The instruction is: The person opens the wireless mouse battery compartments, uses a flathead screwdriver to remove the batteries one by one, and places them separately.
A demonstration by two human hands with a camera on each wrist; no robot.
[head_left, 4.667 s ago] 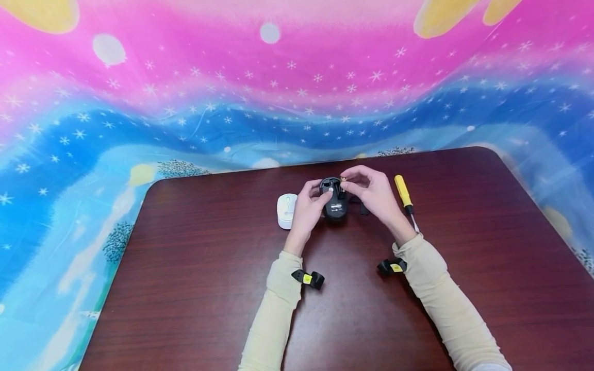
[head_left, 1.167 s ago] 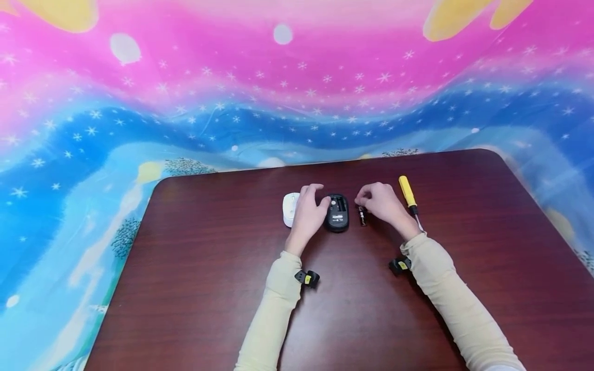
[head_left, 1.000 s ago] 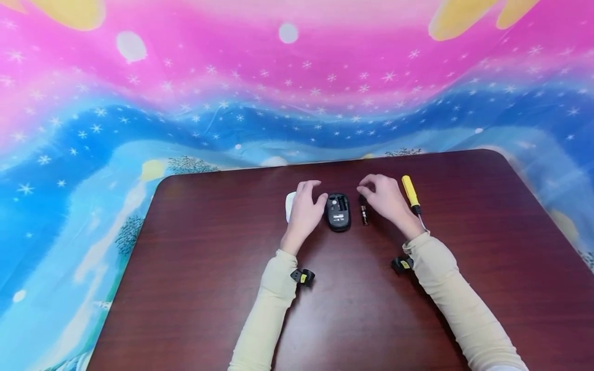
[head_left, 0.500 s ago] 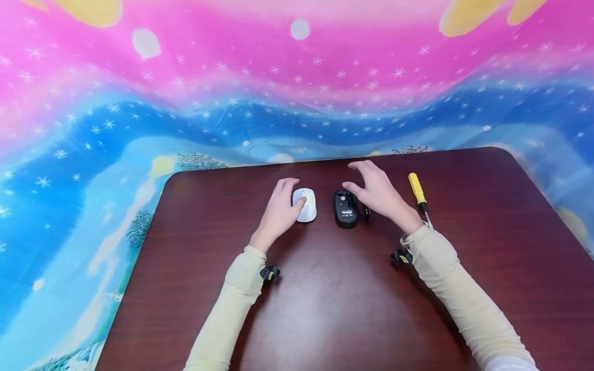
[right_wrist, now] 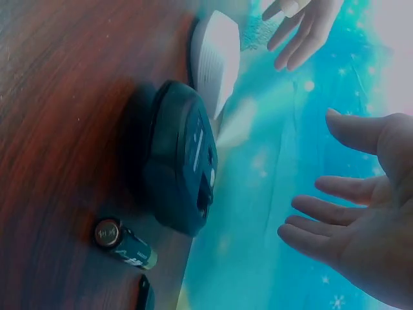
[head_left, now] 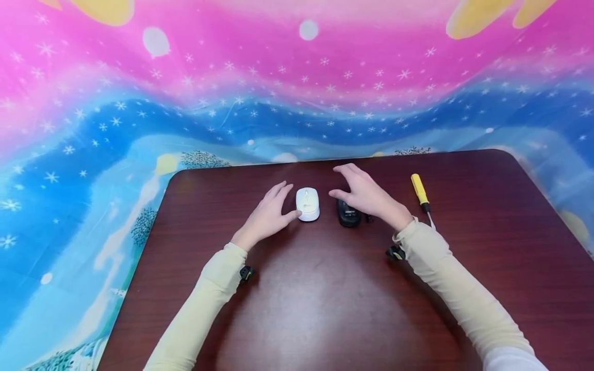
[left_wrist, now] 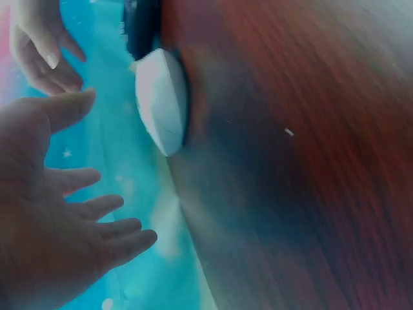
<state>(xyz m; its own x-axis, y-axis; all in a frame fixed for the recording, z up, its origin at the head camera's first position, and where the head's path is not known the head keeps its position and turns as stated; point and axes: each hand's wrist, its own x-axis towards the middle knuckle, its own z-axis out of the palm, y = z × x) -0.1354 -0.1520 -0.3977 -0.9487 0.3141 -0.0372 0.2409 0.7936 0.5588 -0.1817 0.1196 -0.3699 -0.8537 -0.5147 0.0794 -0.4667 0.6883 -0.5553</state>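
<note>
My left hand [head_left: 269,215] hovers just left of a white computer mouse [head_left: 308,204], fingers spread and relaxed. Its thumb tip comes close to the mouse's side in the head view; in the left wrist view the hand [left_wrist: 64,219] holds nothing. Above a black computer mouse [head_left: 348,216], partly covering it, hangs my right hand [head_left: 366,195], also with loose fingers. The black mouse lies underside up, its battery bay exposed in the right wrist view. Beside it a battery [right_wrist: 129,245] lies on the table, near a small black piece [right_wrist: 144,294] cut off by the frame.
A screwdriver [head_left: 419,191] with a yellow handle lies right of the right hand on the dark wooden table [head_left: 306,299]. Behind the table's far edge hangs a pink and blue patterned cloth [head_left: 287,93].
My right hand has taken a battery from the black mouse, laid it down and moved left over the mouse. My left hand has let go of the black mouse and shifted left past the white one.
</note>
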